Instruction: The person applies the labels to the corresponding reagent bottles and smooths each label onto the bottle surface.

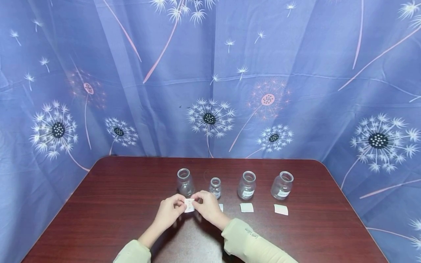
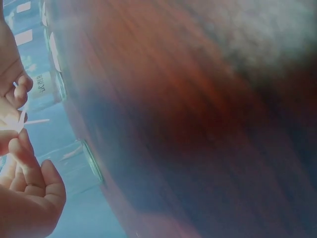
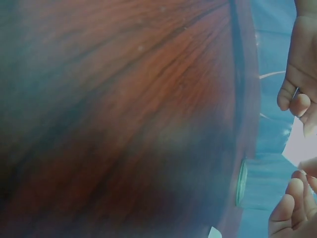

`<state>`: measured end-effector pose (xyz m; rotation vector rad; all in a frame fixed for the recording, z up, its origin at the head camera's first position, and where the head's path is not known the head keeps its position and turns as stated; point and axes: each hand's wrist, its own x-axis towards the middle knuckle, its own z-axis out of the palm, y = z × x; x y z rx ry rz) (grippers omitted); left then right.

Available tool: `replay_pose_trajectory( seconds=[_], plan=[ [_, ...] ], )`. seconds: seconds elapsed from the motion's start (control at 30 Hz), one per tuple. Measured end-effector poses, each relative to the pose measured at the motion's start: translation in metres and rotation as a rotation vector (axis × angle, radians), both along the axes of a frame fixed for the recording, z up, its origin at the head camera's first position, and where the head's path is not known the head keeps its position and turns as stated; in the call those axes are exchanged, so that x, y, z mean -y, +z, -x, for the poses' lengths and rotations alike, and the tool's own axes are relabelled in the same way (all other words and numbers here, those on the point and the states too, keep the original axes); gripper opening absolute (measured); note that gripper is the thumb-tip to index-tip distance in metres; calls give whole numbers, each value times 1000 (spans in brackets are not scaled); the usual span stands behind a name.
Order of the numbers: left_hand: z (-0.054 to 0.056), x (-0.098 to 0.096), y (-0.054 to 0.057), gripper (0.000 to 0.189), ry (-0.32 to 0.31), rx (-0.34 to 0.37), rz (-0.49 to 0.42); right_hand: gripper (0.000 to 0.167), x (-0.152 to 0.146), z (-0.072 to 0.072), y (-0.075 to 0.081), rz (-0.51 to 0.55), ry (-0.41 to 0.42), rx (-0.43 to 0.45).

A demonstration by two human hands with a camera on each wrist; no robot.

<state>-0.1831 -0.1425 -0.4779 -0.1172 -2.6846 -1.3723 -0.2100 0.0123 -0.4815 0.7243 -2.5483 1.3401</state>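
Just in front of the leftmost glass jar (image 1: 185, 182), both hands hold up a small white label (image 1: 189, 205) with dark writing on it. My left hand (image 1: 169, 210) pinches its left edge between thumb and fingers. The right hand (image 1: 209, 208) pinches the label's upper right side. In the right wrist view the label (image 3: 297, 144) shows as a bright white patch between the two hands. The lower part of the leftmost jar is partly hidden behind the fingers, and no label can be made out on it.
To the right stand a smaller jar (image 1: 215, 187), a third jar (image 1: 246, 182) and a fourth jar (image 1: 282, 182), each bearing a white label. White paper pieces lie before them, including one (image 1: 246, 207) and another (image 1: 281, 209). A blue dandelion-print curtain (image 1: 158, 120) hangs behind the reddish-brown table (image 1: 125, 190).
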Motion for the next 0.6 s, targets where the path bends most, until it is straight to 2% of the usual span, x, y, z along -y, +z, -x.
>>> replay_pose_trajectory(
  seconds=[0.1, 0.2, 0.43, 0.6],
  plan=[
    [1, -1, 1, 11, 48, 31, 1, 10, -1, -1, -2, 1, 8, -34],
    [1, -1, 2, 10, 60, 48, -11, 10, -1, -1, -4, 5, 8, -54],
    [3, -1, -2, 10, 12, 87, -78, 7, 0, 0, -4, -4, -37, -89],
    [2, 0, -4, 14, -33, 93, -102, 7, -1, 1, -4, -1, -18, -88]
  ],
)
